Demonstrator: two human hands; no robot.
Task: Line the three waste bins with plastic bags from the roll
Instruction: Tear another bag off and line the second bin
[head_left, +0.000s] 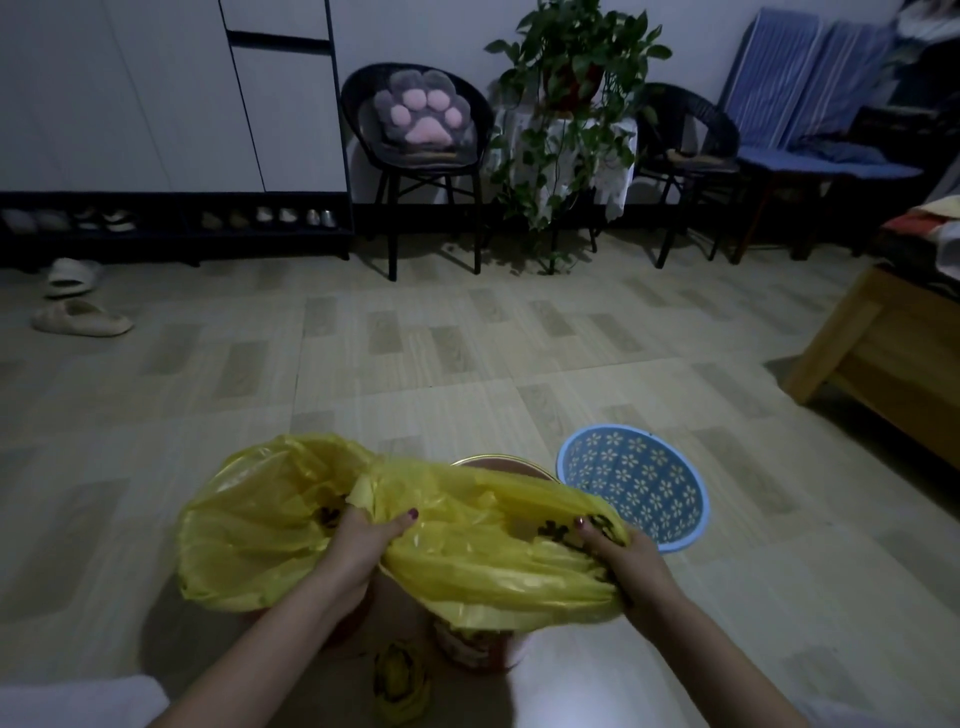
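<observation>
yellow bag (483, 551) hides red bin (498, 464) beside blue bin (631, 486).

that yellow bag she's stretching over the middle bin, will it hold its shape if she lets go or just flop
Probably flop: the yellow bag sags and creases between the left hand and the right hand, so the film looks thin and limp. It seems very light, bunching wherever it is pinched. The glossy surface suggests it could slip off the middle bin unless folded over the rim.

Near, a yellow bag (467, 551) with black print; right, a blue bin (634, 486) patterned with pale flowers; far, a grey-and-pink paw cushion (423, 111).
</observation>
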